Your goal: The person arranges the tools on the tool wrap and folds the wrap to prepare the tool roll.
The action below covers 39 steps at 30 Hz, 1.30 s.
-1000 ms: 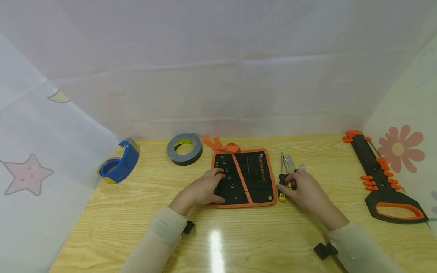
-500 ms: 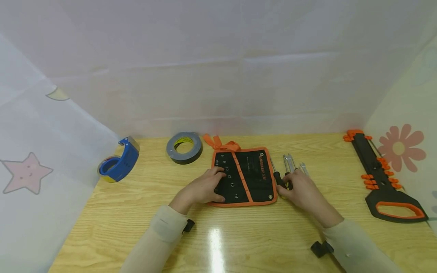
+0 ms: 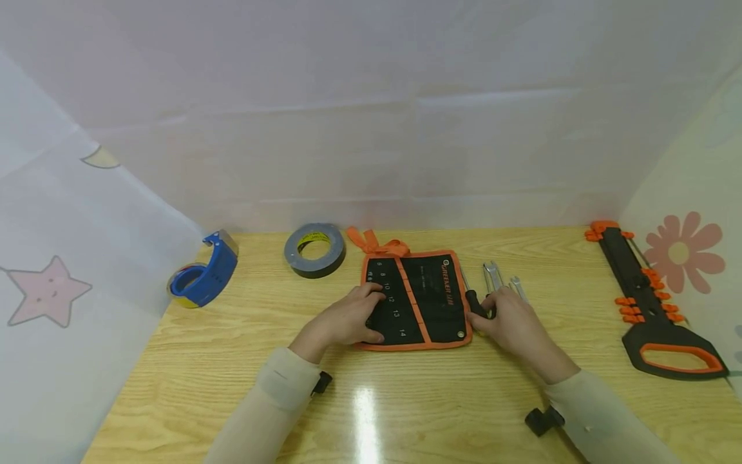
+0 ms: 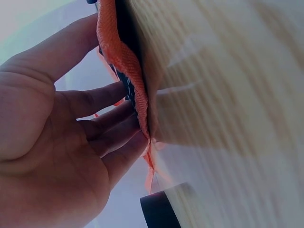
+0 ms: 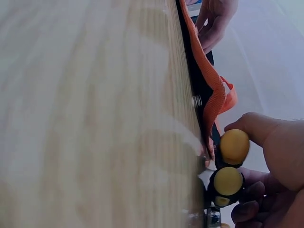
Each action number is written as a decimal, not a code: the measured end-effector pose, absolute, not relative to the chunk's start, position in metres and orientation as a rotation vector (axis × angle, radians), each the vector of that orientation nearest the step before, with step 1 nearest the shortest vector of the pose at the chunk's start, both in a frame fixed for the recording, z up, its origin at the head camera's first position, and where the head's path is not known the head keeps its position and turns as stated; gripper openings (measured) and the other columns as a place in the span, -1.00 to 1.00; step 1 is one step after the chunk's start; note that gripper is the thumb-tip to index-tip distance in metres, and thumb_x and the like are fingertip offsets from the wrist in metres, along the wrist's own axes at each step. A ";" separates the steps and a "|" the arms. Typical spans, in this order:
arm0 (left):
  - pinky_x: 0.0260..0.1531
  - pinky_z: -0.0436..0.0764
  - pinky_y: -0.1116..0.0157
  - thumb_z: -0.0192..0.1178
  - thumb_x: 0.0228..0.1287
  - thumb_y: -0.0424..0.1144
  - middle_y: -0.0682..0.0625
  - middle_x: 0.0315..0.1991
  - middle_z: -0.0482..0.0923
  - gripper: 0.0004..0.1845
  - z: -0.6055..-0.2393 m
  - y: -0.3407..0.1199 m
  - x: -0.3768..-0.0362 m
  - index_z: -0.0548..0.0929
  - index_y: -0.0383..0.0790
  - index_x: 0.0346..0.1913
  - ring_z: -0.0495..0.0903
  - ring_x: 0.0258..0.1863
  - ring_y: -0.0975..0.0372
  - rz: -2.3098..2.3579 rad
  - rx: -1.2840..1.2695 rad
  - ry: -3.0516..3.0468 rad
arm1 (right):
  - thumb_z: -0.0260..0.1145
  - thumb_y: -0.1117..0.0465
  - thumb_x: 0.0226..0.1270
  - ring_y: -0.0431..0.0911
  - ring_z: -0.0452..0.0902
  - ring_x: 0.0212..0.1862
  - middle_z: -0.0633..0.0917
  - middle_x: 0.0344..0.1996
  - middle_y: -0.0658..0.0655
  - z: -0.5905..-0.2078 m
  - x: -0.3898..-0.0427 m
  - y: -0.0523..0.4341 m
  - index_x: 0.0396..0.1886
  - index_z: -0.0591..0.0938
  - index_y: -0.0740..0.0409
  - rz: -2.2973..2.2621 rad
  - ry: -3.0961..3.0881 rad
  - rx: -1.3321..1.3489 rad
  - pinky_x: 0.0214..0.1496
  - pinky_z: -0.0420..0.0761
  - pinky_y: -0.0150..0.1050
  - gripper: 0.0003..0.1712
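On the light wooden table (image 3: 232,361), your left hand (image 3: 346,319) presses flat on the black fabric tool roll with orange trim (image 3: 414,301). Your right hand (image 3: 510,322) grips two black screwdrivers with yellow caps (image 5: 228,166) at its right edge. You seem to be loading the roll; next, aim the tips into a pocket.

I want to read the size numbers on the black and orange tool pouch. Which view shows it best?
The head view: the tool pouch lies open and flat, numbers facing up, the left hand resting on it. The left wrist view shows only its orange edge; the right wrist view shows its edge side-on beside the yellow-capped screwdriver handles.
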State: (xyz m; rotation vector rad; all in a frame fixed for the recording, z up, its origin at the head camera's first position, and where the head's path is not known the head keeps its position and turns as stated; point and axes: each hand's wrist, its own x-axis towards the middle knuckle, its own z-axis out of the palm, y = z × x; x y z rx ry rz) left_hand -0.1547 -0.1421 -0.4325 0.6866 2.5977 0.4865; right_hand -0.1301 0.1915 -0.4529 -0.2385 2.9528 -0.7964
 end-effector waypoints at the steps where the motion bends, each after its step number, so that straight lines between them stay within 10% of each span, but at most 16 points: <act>1: 0.58 0.40 -0.04 0.56 0.34 -0.08 -0.21 0.68 0.18 -0.13 -0.432 -0.142 -0.155 0.41 -0.34 0.58 0.20 0.68 -0.10 0.486 0.686 2.597 | 0.56 0.00 0.36 0.00 0.52 -0.25 0.70 -0.18 0.29 -0.452 -0.130 0.192 -0.20 0.80 0.37 -0.809 2.952 -0.223 -0.28 0.58 -0.07 -0.56; 39: 0.69 0.15 -0.15 0.52 0.33 0.16 -0.12 0.76 0.01 -0.01 -0.436 -0.146 -0.153 0.28 -0.02 0.70 -0.02 0.75 -0.13 0.332 0.723 2.590 | 0.42 0.14 0.58 -0.14 0.42 -0.38 0.70 -0.30 0.10 -0.423 -0.112 0.227 0.12 0.77 0.33 -1.008 2.955 -0.318 -0.44 0.38 -0.31 -0.65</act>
